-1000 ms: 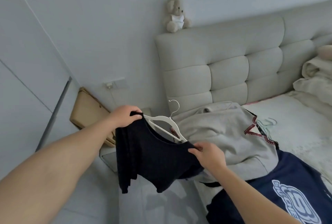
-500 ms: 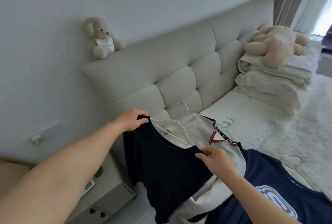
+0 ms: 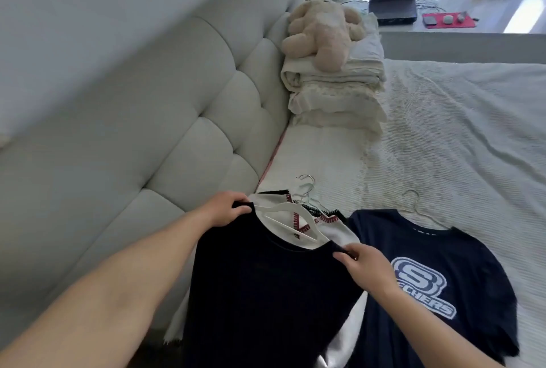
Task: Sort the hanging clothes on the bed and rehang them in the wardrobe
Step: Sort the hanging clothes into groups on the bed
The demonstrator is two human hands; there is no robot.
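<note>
left hand (image 3: pixel 226 211) grips the left shoulder of a black top (image 3: pixel 266 294) on a white hanger (image 3: pixel 291 215), held just above the bed (image 3: pixel 443 146) beside the padded headboard (image 3: pixel 177 131). right hand (image 3: pixel 365 268) pinches its right shoulder. beneath lies a white garment (image 3: pixel 339 232) with red stitching; to the right, a navy t-shirt (image 3: pixel 428 279) on a wire hanger (image 3: pixel 419 208), flat on the bed.

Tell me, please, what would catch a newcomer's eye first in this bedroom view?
Front and centre, the left hand and right hand grip the shoulders of a black top on a white hanger. Right of it a navy logo T-shirt lies flat on the bed. Further back, a cream plush toy sprawls on folded bedding by the headboard.
</note>
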